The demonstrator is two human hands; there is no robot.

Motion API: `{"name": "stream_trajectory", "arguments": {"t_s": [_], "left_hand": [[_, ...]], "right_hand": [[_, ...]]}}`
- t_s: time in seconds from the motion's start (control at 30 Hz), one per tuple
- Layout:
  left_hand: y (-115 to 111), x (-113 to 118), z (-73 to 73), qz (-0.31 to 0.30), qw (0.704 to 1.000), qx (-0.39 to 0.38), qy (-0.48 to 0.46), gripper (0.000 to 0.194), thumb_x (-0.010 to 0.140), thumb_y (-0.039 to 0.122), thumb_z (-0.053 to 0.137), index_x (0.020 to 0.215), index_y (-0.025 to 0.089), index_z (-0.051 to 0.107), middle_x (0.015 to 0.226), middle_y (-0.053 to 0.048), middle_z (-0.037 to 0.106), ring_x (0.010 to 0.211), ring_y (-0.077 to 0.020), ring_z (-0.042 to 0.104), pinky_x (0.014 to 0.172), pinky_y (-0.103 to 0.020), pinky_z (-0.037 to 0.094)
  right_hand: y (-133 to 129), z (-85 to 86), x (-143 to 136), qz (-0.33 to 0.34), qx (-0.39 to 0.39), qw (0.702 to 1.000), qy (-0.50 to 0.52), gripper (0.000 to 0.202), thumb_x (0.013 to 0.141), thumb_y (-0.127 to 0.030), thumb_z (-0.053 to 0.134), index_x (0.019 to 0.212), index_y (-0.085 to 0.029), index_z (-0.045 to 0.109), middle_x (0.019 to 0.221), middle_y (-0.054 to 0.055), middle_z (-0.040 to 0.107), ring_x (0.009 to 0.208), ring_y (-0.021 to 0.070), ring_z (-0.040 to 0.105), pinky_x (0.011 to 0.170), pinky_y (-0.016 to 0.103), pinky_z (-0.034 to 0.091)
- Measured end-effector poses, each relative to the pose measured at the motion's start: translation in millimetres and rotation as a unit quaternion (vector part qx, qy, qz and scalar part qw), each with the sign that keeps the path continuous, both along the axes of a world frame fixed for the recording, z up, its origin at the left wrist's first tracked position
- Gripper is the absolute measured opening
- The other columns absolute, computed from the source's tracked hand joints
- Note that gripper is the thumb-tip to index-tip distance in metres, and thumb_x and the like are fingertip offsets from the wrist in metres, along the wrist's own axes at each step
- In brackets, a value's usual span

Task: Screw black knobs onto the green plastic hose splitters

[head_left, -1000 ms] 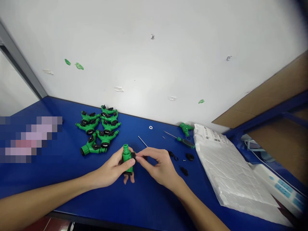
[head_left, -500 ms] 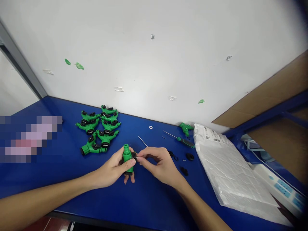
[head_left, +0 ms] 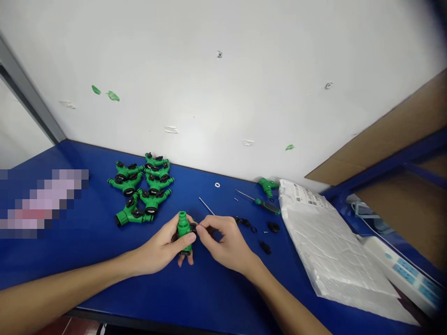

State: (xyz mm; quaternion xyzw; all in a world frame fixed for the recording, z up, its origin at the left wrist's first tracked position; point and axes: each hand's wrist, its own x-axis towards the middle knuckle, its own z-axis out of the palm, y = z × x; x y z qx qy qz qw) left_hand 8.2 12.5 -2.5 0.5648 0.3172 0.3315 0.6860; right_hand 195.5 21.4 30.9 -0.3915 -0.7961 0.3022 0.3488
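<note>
My left hand [head_left: 164,245] is wrapped round a green connector [head_left: 184,228], which stands roughly upright with its narrow ribbed neck on top. A black part [head_left: 193,227] sits on the connector's right side. The thumb and forefinger of my right hand [head_left: 221,239] are pinched together right beside that black part; whatever they hold is too small to make out. A thin metal rod [head_left: 206,205] lies on the table just behind my right hand. Small black parts [head_left: 247,223] lie to the right of that hand.
Several green connectors with black levers [head_left: 153,200] stand at the left. Toward the right lie a screwdriver [head_left: 267,206], a white ring [head_left: 217,185], another green connector [head_left: 268,187], black pieces [head_left: 273,226], a white padded bag [head_left: 335,242] and a power strip [head_left: 401,270].
My right fingertips have closed in on the black part, and the thin piece seen between them before is now hidden. The whole view has shifted slightly.
</note>
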Motion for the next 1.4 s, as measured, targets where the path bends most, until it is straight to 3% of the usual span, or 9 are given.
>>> {"name": "stream_trajectory", "arguments": {"t_s": [0.17,0.37,0.5,0.63,0.73,0.83,0.93,1.1,1.4], "left_hand": [[0.2,0.1,-2.5,0.002,1.0,-0.005,-0.009,0.034,0.094,0.049,0.051,0.106,0.018,0.042,0.068,0.003,0.057,0.062,-0.0153,0.065,0.051,-0.025,0.049],[2.1,0.0,-4.3,0.009,1.0,-0.005,-0.008,0.031,0.094,0.046,0.052,0.104,0.019,0.043,0.068,0.004,0.055,0.063,-0.0157,0.065,0.05,-0.025,0.05],[3.1,0.1,-4.4,0.015,1.0,-0.007,-0.023,0.028,0.094,0.044,0.053,0.104,0.02,0.043,0.089,-0.001,0.059,0.063,-0.0142,0.067,0.048,-0.023,0.048],[6.8,0.9,-2.7,0.029,0.999,-0.017,-0.039,0.027,0.094,0.045,0.053,0.101,0.022,0.042,0.109,-0.005,0.055,0.062,-0.0129,0.068,0.047,-0.023,0.049],[8.5,0.9,0.6,0.036,0.999,-0.019,-0.036,0.029,0.093,0.046,0.055,0.1,0.022,0.041,0.107,-0.004,0.055,0.061,-0.0125,0.068,0.046,-0.023,0.048],[8.5,0.4,3.5,0.038,0.999,-0.012,-0.03,0.031,0.092,0.048,0.055,0.098,0.021,0.041,0.107,-0.004,0.055,0.06,-0.0119,0.067,0.046,-0.023,0.048],[8.4,-0.5,4.3,0.042,0.998,-0.014,-0.035,0.032,0.091,0.048,0.056,0.098,0.021,0.041,0.106,-0.004,0.055,0.06,-0.0126,0.068,0.046,-0.023,0.048],[11.4,-1.7,4.9,0.045,0.997,-0.025,-0.059,0.032,0.091,0.048,0.057,0.098,0.022,0.04,0.106,-0.004,0.056,0.061,-0.0142,0.069,0.046,-0.024,0.048],[14.4,-2.1,6.1,0.069,0.994,-0.038,-0.08,0.034,0.088,0.047,0.062,0.099,0.022,0.041,0.103,-0.004,0.06,0.058,-0.0154,0.069,0.045,-0.024,0.048]], "right_hand": [[-1.0,1.1,1.9,0.024,-0.039,0.999,0.024,0.012,0.091,-0.023,0.055,0.083,-0.016,0.062,0.065,-0.001,0.057,0.054,0.0095,0.047,0.05,0.021,0.039],[-1.0,-0.2,-2.1,-0.003,-0.034,0.999,0.008,0.024,0.094,-0.025,0.051,0.074,-0.016,0.06,0.06,-0.002,0.055,0.05,0.0086,0.045,0.048,0.021,0.036],[5.6,12.2,17.3,-0.031,-0.004,0.991,-0.126,0.026,0.097,-0.033,0.05,0.082,-0.017,0.064,0.069,0.0,0.061,0.058,0.0116,0.052,0.056,0.024,0.041],[14.8,13.5,50.2,-0.097,0.05,0.928,-0.356,0.018,0.082,-0.035,0.073,0.087,-0.019,0.066,0.088,0.006,0.063,0.081,0.0223,0.059,0.07,0.032,0.047],[18.9,5.3,60.3,-0.087,0.042,0.904,-0.415,0.012,0.081,-0.028,0.074,0.081,-0.019,0.067,0.09,0.008,0.064,0.084,0.0241,0.06,0.072,0.034,0.049],[20.9,2.6,60.5,-0.101,0.042,0.932,-0.346,0.007,0.087,-0.024,0.066,0.084,-0.019,0.068,0.086,0.007,0.067,0.081,0.0227,0.062,0.072,0.034,0.05],[21.0,7.4,63.9,-0.161,0.022,0.973,-0.163,0.017,0.09,-0.032,0.061,0.094,-0.018,0.071,0.08,0.005,0.071,0.071,0.0202,0.066,0.066,0.032,0.052],[14.5,17.3,76.1,-0.207,-0.019,0.973,0.1,0.024,0.08,-0.036,0.072,0.094,-0.017,0.074,0.073,0.006,0.075,0.066,0.0208,0.071,0.059,0.031,0.058],[4.1,26.5,70.0,-0.153,0.013,0.984,0.096,0.012,0.078,-0.025,0.074,0.089,-0.021,0.077,0.074,0.004,0.076,0.065,0.0191,0.07,0.059,0.029,0.06]]}}
